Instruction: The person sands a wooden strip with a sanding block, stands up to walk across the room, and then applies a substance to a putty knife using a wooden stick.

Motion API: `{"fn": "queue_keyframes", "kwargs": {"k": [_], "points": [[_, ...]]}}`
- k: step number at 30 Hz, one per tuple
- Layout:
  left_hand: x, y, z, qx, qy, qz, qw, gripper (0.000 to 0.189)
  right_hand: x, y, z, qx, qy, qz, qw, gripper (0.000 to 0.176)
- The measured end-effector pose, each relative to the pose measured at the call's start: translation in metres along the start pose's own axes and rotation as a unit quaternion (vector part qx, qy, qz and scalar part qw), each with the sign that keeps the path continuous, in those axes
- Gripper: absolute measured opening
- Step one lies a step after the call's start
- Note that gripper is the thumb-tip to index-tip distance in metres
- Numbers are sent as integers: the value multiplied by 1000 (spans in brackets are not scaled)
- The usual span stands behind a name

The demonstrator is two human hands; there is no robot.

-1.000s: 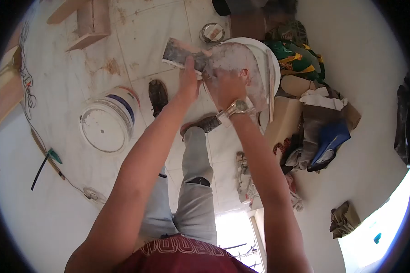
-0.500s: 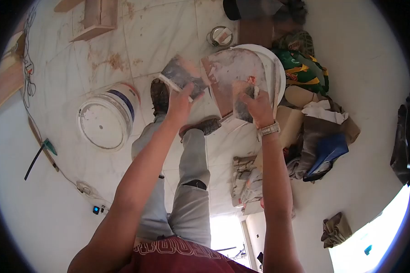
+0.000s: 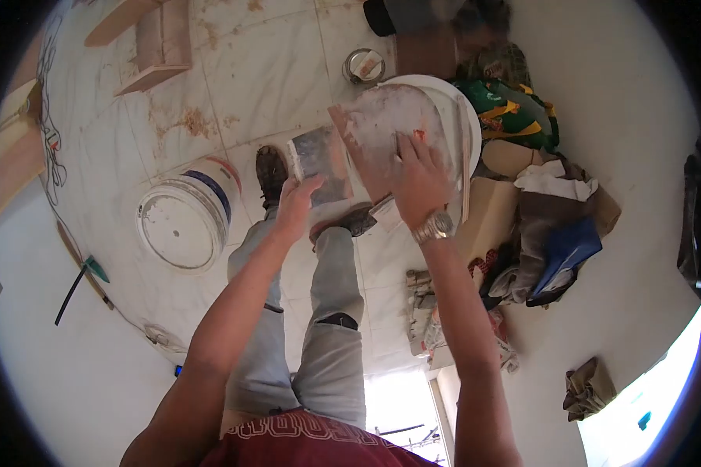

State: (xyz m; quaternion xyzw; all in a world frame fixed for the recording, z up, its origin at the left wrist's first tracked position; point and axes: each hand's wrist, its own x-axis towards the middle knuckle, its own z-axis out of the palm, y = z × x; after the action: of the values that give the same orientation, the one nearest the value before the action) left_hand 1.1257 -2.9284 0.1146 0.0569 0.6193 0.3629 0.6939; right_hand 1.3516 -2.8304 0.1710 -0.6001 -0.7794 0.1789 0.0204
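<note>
My left hand is closed on a wide, flat putty knife, with the thumb on its face. The metal sheet is smeared with putty and has a pale strip along its left edge. My right hand reaches over a putty-smeared board, palm down, fingers pointing away from me. It covers most of a second, smaller putty knife; only a pale edge seems to show below the hand. The board lies across a white bucket. A small red spot is by my fingertips.
A lidded white bucket stands on the tiled floor, left of my shoes. Behind the board sits a small round tin. Bags and cloths are heaped along the right wall. Wooden pieces lie at the upper left, beside a cable.
My right hand has turned palm down over the board, hiding the putty knife that showed before. My left hand has moved lower, and its putty knife now stands more upright in view.
</note>
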Motion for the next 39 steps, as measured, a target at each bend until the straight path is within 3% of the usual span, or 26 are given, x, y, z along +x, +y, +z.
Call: {"fn": "queue_keyframes", "kwargs": {"k": [1,4,6,8,10,12,14,17,20,23,25,27,29,32,35,39], "points": [[-2,-12,4,5,24,10,1000,37,6,-2,9,-29,18,-32,999,59],[10,-44,19,41,25,61,997,41,18,-14,40,-123,-62,-31,990,56],[17,-52,31,-68,1,37,997,42,4,-13,47,-125,-68,-33,989,59],[10,-30,47,-313,-16,-47,948,42,1,-13,47,-124,-84,-45,988,61],[6,-43,48,-184,-20,40,982,43,0,-8,36,-124,-110,-50,985,64],[5,-45,54,-195,-29,44,979,44,-1,-4,29,-125,-121,-65,983,63],[-7,-19,63,-335,-42,-42,940,45,-6,-1,28,-129,-133,-73,980,61],[-9,-14,58,-314,-32,-61,947,43,-10,2,25,-121,-145,-76,979,55],[-17,-4,53,-271,-29,-69,960,40,-12,18,12,-75,-134,-56,987,48],[-10,-36,36,-93,-27,-78,992,40,-8,33,1,-37,-106,-9,994,46],[-14,-45,32,43,-75,-41,995,39,6,44,-5,-43,-108,-7,993,44],[-16,-48,35,197,-109,46,973,39,19,50,-8,-38,-92,-13,995,46],[-14,-43,42,360,-124,178,908,43,28,58,-7,-32,-84,-35,995,46],[-12,-18,56,488,-171,134,845,55,33,64,-8,-18,-86,-69,994,44],[-1,8,82,550,-243,19,798,62,33,53,-11,-11,-102,-65,993,41],[-1,-13,91,547,-104,230,798,54,35,38,-3,-31,-105,-103,989,35]]}}
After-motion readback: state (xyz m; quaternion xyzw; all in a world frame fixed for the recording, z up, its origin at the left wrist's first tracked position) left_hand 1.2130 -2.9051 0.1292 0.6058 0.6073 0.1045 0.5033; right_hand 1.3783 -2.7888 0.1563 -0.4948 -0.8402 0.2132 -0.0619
